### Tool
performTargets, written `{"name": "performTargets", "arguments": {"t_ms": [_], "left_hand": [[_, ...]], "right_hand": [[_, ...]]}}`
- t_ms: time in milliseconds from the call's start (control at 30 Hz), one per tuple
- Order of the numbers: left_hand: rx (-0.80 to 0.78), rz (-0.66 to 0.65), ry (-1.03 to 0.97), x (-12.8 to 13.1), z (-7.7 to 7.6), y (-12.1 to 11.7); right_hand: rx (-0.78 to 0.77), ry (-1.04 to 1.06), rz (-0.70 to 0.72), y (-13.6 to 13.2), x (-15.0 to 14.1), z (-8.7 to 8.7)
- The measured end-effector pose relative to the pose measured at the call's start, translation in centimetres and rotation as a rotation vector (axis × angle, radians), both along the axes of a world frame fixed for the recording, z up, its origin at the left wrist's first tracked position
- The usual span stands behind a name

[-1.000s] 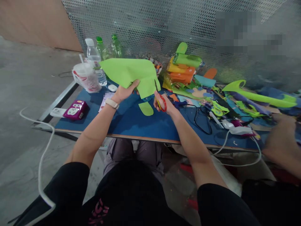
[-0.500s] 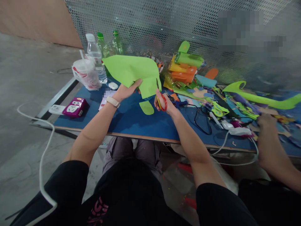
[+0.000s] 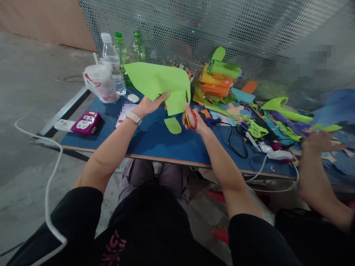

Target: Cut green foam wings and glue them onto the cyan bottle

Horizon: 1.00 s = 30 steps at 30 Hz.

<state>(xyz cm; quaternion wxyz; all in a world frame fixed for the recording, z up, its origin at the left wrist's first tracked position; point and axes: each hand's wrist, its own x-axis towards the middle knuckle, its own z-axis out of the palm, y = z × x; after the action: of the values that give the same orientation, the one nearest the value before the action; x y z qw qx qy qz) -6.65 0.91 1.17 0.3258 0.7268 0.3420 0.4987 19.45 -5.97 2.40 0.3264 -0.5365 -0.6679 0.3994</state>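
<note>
My left hand (image 3: 151,105) pinches the lower edge of a large light-green sheet (image 3: 158,83) and holds it up above the blue table (image 3: 155,138). My right hand (image 3: 192,120) is closed on red-handled scissors (image 3: 191,119), whose blades point up into the sheet's right edge. A small green cut-out piece (image 3: 172,125) lies on the table just below the two hands. A pale watch band sits on my left wrist.
Three bottles (image 3: 112,62) and a bagged cup (image 3: 101,87) stand at the back left, and a purple power strip (image 3: 85,123) lies at the left edge. Coloured sheets (image 3: 219,83), scraps and cables (image 3: 238,142) cover the right side. Another person's hand (image 3: 317,144) reaches in there.
My hands, sheet and scissors have stayed nearly in place. The other person's hand at the right has moved up over the table and lifted blue material.
</note>
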Motion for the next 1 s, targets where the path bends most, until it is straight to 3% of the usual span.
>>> {"name": "performTargets", "arguments": {"t_ms": [400, 567, 800, 1000], "left_hand": [[-0.04, 0.038, 0.021, -0.5, 0.9, -0.3], [-0.027, -0.007, 0.037, -0.8, 0.4, 0.1], [-0.005, 0.151, -0.163, -0.1, -0.6, 1.1], [-0.063, 0.085, -0.104, -0.4, -0.2, 0.7]], "right_hand": [[0.023, -0.071, 0.018, -0.1, 0.5, 0.5], [0.018, -0.08, 0.023, 0.1, 0.6, 0.2], [0.033, -0.122, 0.051, -0.3, 0.5, 0.7], [0.039, -0.116, 0.061, -0.4, 0.6, 0.9]]}}
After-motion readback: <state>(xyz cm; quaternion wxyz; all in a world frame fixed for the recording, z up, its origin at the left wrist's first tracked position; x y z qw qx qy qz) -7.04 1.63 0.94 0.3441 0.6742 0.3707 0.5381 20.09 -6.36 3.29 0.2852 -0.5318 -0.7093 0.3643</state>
